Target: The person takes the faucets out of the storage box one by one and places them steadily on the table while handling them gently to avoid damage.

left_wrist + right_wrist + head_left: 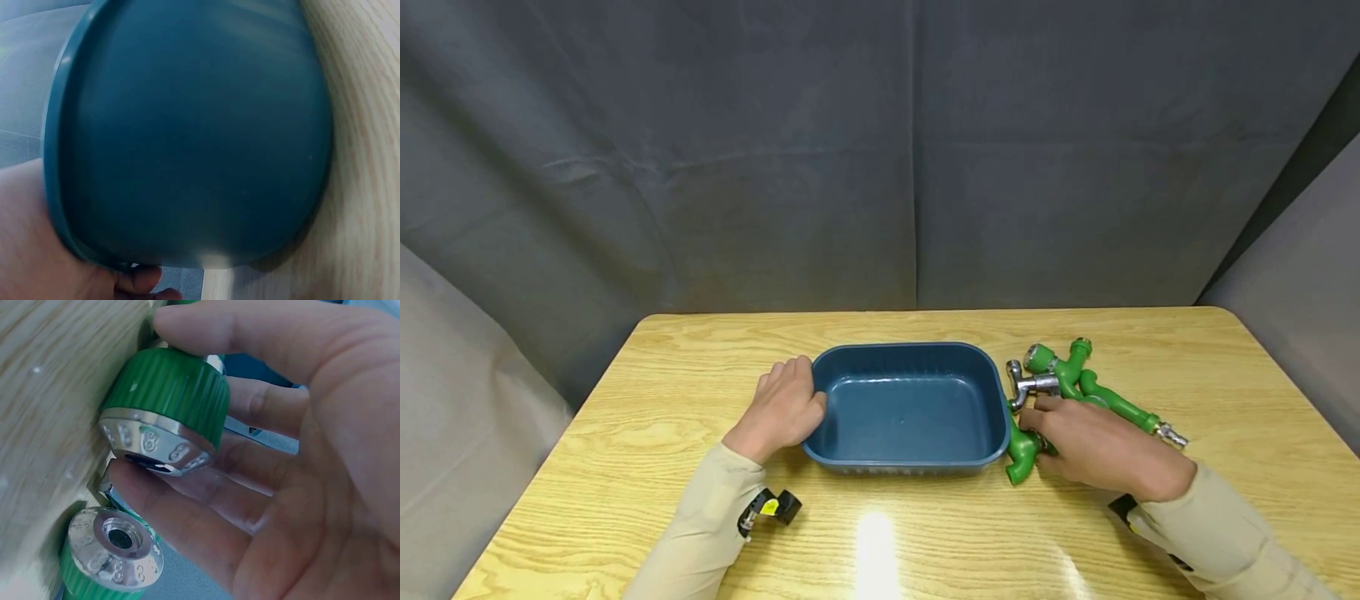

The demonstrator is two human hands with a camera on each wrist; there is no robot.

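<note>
A dark blue plastic basin [902, 417] sits on the table with nothing inside it. At its left end my left hand [782, 408] grips the rim, thumb toward the inside and fingers over the outer wall. Just off the basin's right end lies a green tap [1021, 450], its spout toward me. My right hand [1097, 442] has thumb and fingers curled round this tap. In the right wrist view its ribbed green knob [165, 394] with a silvery end shows between thumb and fingers. My palm hides part of the tap in the head view.
Behind my right hand, a chrome tap [1033, 383], a green tap with a round knob [1067, 367] and a long green tap with a metal nozzle [1120, 404] lie close together. Grey curtain [910, 167] hangs behind the wooden table [625, 450].
</note>
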